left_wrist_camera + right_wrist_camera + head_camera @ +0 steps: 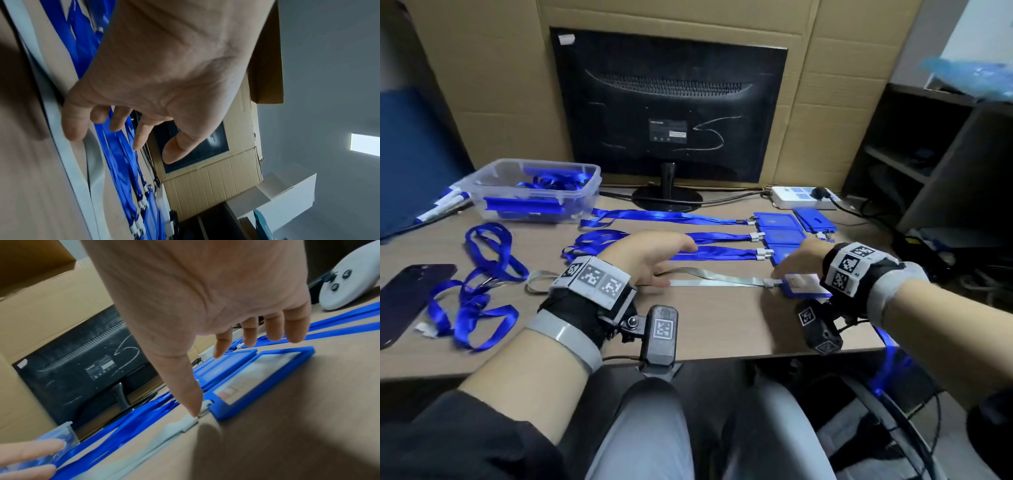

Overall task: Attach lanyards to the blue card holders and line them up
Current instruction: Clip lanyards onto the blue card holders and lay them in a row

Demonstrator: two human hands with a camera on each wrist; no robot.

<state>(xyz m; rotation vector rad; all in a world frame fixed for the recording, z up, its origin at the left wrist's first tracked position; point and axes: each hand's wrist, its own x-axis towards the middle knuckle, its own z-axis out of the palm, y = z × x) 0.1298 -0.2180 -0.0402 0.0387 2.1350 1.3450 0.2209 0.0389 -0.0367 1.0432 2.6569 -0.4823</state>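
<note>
A grey lanyard lies stretched across the desk, its clip joined to a blue card holder that holds a white card. My right hand rests over that holder with its fingers straight, and the thumb tip presses beside the clip. My left hand is open over the straps, one fingertip touching the grey lanyard. Behind them, three blue lanyards lie in parallel, each clipped to a blue holder.
A clear plastic box at the back left holds more lanyards and holders. Loose blue lanyards and a dark phone lie at the left. A monitor, a power strip and a spare holder stand behind.
</note>
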